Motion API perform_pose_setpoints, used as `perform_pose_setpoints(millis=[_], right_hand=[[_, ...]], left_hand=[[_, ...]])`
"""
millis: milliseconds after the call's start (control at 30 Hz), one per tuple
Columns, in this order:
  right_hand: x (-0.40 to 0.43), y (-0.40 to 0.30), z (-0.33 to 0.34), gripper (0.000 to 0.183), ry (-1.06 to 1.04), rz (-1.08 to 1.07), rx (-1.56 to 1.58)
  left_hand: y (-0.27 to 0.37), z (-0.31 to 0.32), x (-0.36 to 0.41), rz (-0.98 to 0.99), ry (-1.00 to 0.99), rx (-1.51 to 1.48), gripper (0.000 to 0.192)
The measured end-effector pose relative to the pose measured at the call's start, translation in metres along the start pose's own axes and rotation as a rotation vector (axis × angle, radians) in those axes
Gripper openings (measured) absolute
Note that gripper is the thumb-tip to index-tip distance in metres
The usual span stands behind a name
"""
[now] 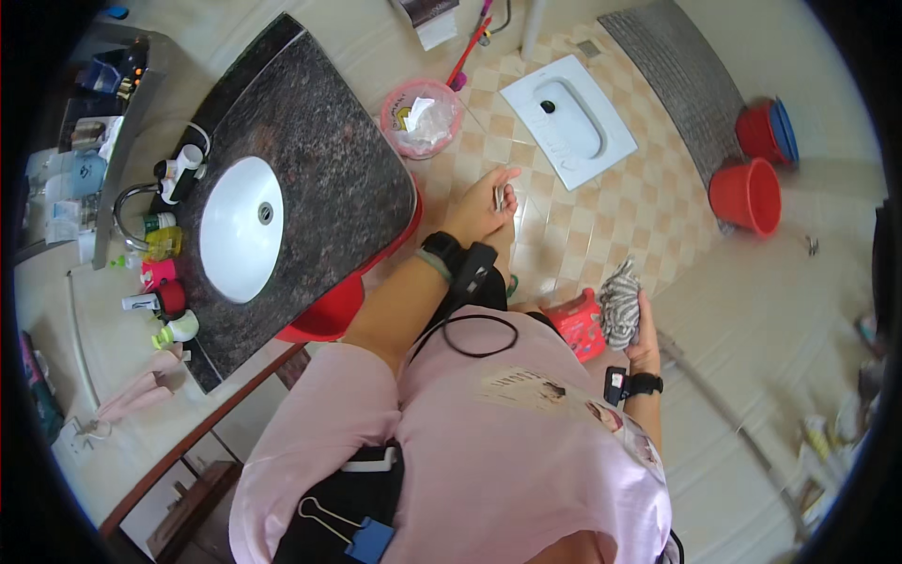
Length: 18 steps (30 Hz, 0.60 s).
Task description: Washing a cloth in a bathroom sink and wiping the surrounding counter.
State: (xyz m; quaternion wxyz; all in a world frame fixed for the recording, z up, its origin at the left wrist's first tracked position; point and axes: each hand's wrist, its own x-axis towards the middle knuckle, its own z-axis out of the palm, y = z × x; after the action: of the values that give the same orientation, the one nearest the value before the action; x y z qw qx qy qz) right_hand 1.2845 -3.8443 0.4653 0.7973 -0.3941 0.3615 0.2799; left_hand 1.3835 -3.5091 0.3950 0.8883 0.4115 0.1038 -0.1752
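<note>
My right hand (643, 337) grips a bunched grey-and-white mop head or striped cloth (620, 310), held up at my right side. Just left of that bundle is a red plastic item with printed pictures (582, 326), partly hidden by my shirt. My left hand (493, 201) is out in front of me, past the corner of the counter. Its index finger points outward while the other fingers curl around a small silvery thing (499, 198), too small to name. Both wrists wear black straps with small devices.
On my left, a dark stone counter (331, 155) holds a white basin (232, 247) and several bottles. Ahead are a pink waste bin (423, 144) and a white squat toilet (571, 120). Red buckets (747, 197) stand right. A blurred grey pole (736, 426) slants behind my right hand.
</note>
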Motion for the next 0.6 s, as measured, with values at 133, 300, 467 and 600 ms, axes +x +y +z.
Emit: perform_pose_setpoints(millis=[133, 300, 467, 600], right_hand=[[0.028, -0.035, 0.011, 0.045, -0.003, 0.130, -0.067], [0.052, -0.074, 0.022, 0.043, 0.051, 0.182, -0.143], [0.073, -0.107, 0.008, 0.045, 0.114, 0.244, -0.225], [0.097, -0.133, 0.022, 0.047, 0.093, 0.256, -0.316]], left_hand=[[0.031, -0.020, 0.098, -0.127, 0.446, -0.782, 0.012], [0.033, -0.112, 0.164, 0.215, 0.697, -0.937, 0.020], [0.089, -0.129, 0.172, 0.347, 0.596, -0.776, 0.028], [0.121, -0.132, 0.167, 0.333, 1.013, -0.669, 0.053]])
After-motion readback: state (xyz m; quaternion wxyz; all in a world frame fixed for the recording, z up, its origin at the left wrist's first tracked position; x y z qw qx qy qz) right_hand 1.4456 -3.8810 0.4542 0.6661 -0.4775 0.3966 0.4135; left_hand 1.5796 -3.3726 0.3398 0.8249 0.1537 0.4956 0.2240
